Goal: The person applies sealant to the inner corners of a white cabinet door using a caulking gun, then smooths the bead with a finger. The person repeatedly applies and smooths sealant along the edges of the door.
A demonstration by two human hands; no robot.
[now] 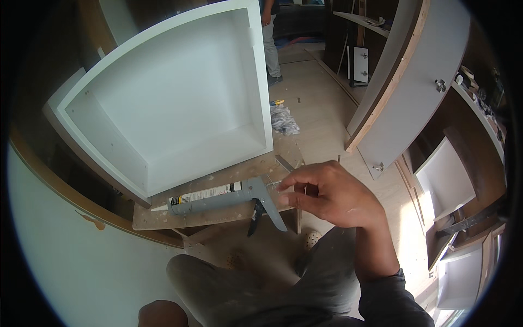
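A grey caulking gun (pixel 218 200) with a white, printed sealant cartridge in it lies on a worn wooden board (pixel 158 219). Its pale nozzle points left, and its handle and black trigger hang over the board's near edge. My right hand (pixel 329 193) is just right of the handle, thumb and forefinger curled close together about the thin rod at the gun's back end. The hand hides most of that rod. At the bottom left edge, my left hand (pixel 162 314) shows only as a rounded, shadowed patch, its fingers out of sight.
An open white cabinet box (pixel 180 98) stands behind the gun. A flat metal strip (pixel 285 162) lies near the board's far corner. Beyond are a crumpled cloth (pixel 284 120), another person's leg (pixel 271 49) and a hinged white door panel (pixel 419 98). More cabinet boxes line the right.
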